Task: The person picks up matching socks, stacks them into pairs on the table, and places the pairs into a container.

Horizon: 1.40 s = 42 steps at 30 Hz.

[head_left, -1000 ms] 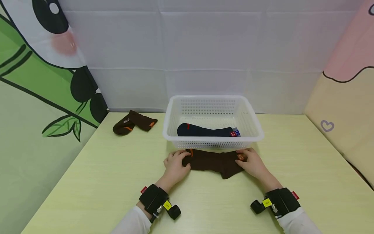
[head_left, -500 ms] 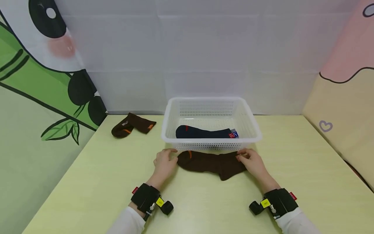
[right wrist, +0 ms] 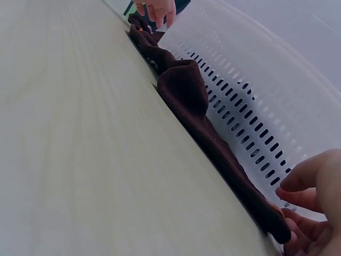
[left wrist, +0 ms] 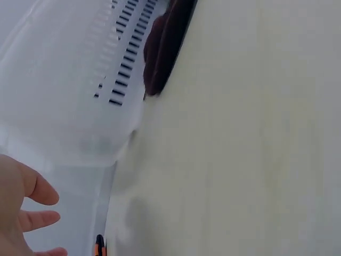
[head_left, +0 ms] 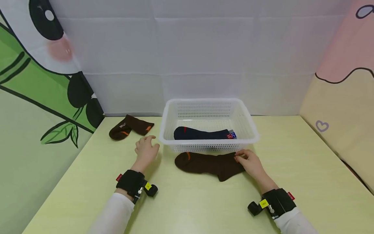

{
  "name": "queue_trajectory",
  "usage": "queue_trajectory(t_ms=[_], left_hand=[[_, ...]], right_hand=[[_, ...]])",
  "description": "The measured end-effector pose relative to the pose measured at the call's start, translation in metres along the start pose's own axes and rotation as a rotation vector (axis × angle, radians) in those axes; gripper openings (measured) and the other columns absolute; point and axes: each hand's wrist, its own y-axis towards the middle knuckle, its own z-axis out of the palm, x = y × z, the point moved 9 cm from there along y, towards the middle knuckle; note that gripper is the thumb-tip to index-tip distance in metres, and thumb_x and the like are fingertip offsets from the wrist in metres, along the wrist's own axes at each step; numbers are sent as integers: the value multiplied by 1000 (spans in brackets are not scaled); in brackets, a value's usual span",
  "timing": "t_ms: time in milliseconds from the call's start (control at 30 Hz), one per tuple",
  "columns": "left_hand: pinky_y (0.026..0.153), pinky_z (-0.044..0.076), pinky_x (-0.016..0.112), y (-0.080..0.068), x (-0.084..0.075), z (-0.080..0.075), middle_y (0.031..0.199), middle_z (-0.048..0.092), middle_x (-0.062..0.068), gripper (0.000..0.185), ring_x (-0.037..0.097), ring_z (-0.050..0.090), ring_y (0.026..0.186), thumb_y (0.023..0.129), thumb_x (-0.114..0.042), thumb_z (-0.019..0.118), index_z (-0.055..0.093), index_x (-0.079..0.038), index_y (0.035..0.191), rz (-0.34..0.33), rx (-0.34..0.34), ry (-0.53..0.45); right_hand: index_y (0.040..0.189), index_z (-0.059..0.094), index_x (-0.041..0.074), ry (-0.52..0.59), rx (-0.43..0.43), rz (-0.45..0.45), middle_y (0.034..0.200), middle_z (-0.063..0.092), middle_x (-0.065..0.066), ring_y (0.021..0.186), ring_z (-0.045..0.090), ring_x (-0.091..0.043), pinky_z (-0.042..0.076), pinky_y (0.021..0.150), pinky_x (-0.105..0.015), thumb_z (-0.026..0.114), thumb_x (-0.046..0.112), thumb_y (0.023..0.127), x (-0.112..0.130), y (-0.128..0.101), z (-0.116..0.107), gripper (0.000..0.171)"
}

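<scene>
A dark brown sock (head_left: 204, 163) with an orange stripe near its toe lies flat along the front of the white basket. My right hand (head_left: 252, 164) rests at its cuff end, fingers loosely bent and touching the edge; the right wrist view shows fingertips (right wrist: 298, 229) right against that end of the sock. Left of the basket, my left hand (head_left: 146, 152) is over the table, fingers spread and holding nothing. Just beyond it lies a second brown sock (head_left: 141, 125), folded across itself, with orange patches and pale lettering.
The white perforated plastic basket (head_left: 208, 142) stands at the back middle. Inside it lies a dark navy sock (head_left: 201, 134) with red and blue tags at its end. A pale cloth wall (head_left: 201, 48) rises behind the table.
My left hand has let go of the near sock's toe and moved left and back towards the folded sock. The right hand stays at the cuff, its fingers drawn slightly back to the edge.
</scene>
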Motion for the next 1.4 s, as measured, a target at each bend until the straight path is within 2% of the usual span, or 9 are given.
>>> queue_trajectory(t_ms=[133, 233, 333, 433, 633, 867, 1067, 1267, 1400], left_hand=[[101, 14, 64, 17, 3, -19, 146, 16, 28, 52, 49, 11, 131, 91, -19, 44, 38, -6, 141, -2, 26, -13], [103, 11, 65, 32, 5, -31, 150, 3, 28, 57, 50, 3, 133, 94, -20, 44, 29, -8, 147, -16, 59, 20], [104, 7, 66, 48, 12, -42, 151, -3, 30, 59, 54, -4, 134, 94, -20, 45, 25, -8, 149, -10, 52, 80], [104, 0, 68, 61, 26, -46, 149, -11, 33, 64, 56, -12, 134, 94, -22, 45, 18, -9, 151, -29, 91, 157], [104, -8, 68, 71, 60, -40, 142, -25, 41, 70, 60, -24, 130, 96, -31, 39, 2, -14, 153, -136, 251, 308], [104, -10, 69, 70, 66, -28, 138, -31, 43, 71, 63, -29, 125, 98, -41, 33, -7, -16, 152, -175, 376, 345], [103, -9, 70, 73, 74, -16, 138, -29, 44, 71, 63, -27, 126, 97, -45, 31, -4, -17, 152, -209, 424, 391], [102, -8, 72, 80, 86, -13, 138, -27, 45, 72, 64, -26, 126, 95, -46, 31, 1, -16, 152, -219, 410, 423], [102, -8, 71, 79, 84, -14, 138, -26, 46, 71, 66, -25, 125, 95, -45, 31, 1, -14, 152, -214, 416, 415]], right_hand=[[99, 64, -3, -3, 10, -4, 97, 61, -15, 80, 58, -16, 44, 71, -27, 59, 10, 90, 2, 1, -1, 16], [99, 65, -3, -8, 15, -15, 96, 61, -15, 80, 59, -16, 44, 71, -27, 59, 9, 90, 5, 0, -3, 16], [98, 65, -4, -2, 12, -22, 96, 61, -16, 79, 58, -15, 44, 70, -26, 59, 9, 89, 7, -2, -4, 16], [97, 65, -4, 3, 5, -21, 95, 61, -16, 77, 58, -13, 43, 69, -24, 59, 8, 89, 6, -3, -3, 15], [97, 65, -4, 17, 9, -7, 96, 62, -16, 77, 58, -12, 44, 69, -24, 59, 7, 90, 1, -3, 0, 15], [97, 65, -3, 10, 0, -16, 96, 62, -16, 76, 58, -11, 44, 70, -24, 59, 9, 90, 1, -1, 1, 15], [97, 65, -3, 9, -1, -16, 95, 61, -15, 76, 58, -11, 44, 70, -25, 59, 9, 89, -1, 1, 4, 15], [97, 65, -2, -13, -3, -23, 95, 61, -14, 77, 58, -13, 44, 71, -27, 59, 9, 89, -1, 1, 4, 15], [96, 65, -3, -17, -12, -32, 94, 62, -15, 76, 58, -12, 44, 70, -26, 60, 9, 89, -1, 2, 3, 15]])
